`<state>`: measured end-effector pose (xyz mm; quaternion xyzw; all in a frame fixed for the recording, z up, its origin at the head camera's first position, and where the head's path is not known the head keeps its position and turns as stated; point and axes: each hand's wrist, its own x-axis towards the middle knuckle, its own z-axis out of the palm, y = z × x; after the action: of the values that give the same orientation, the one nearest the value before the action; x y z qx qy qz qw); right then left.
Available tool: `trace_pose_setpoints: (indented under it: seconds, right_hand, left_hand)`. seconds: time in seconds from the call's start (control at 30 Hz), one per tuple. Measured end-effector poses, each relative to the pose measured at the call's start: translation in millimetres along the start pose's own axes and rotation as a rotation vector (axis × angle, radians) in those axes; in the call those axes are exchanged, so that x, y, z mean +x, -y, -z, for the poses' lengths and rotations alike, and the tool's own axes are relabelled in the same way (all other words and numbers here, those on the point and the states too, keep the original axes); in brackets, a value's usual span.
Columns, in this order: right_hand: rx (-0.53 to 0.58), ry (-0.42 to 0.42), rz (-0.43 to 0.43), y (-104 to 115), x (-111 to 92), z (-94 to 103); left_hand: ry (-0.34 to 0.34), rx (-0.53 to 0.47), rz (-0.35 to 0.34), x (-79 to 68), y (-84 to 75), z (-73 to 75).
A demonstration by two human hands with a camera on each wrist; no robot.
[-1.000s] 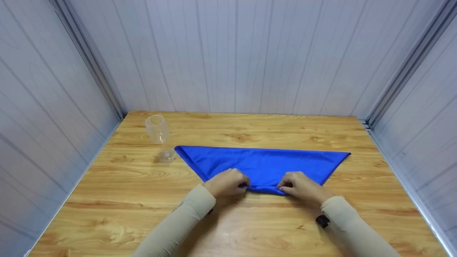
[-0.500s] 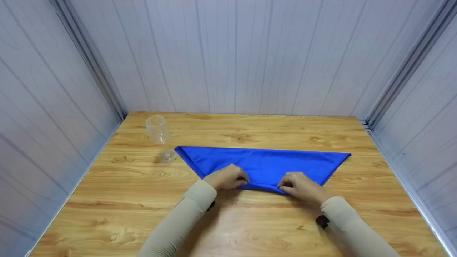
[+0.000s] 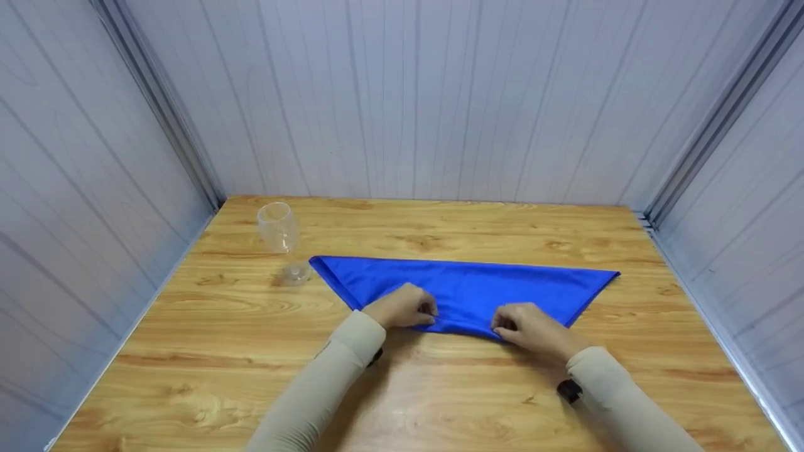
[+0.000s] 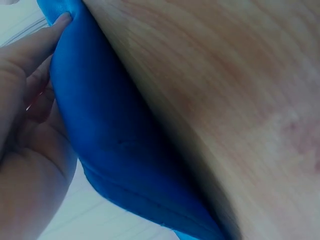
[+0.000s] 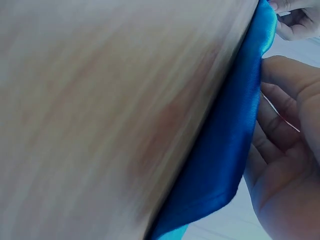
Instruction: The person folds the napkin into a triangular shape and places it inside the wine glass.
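With narrowed fingers (image 5: 274,120) pinching the near edge of the blue cloth (image 3: 465,285), left hand (image 3: 403,306) and right hand (image 3: 532,329) should apply light, matched tension, keeping it straight.

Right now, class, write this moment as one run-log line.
left hand: pinches blue cloth at near edge | right hand: pinches same edge | glass: standing, left of cloth

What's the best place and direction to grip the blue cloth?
Probably the near edge of the blue cloth, pinched from the near side by left hand and right hand, spaced apart: it bulges above the table, while the far edge looks flat.
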<state>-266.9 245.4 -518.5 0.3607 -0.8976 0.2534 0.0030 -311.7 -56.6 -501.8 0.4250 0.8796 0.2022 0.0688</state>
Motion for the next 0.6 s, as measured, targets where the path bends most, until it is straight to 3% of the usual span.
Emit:
trace_pose_setpoints:
  seconds: [0.27,0.6]
  right_hand:
    - [0.010,0.081,-0.028,4.0,-5.9,9.3]
    - [-0.029,0.070,0.003,-0.7,-0.8,10.3]
  left_hand:
    - [-0.040,0.000,-0.032,-2.4,1.8,-2.1]
    - [-0.059,-0.014,-0.046,-5.0,3.9,-5.5]
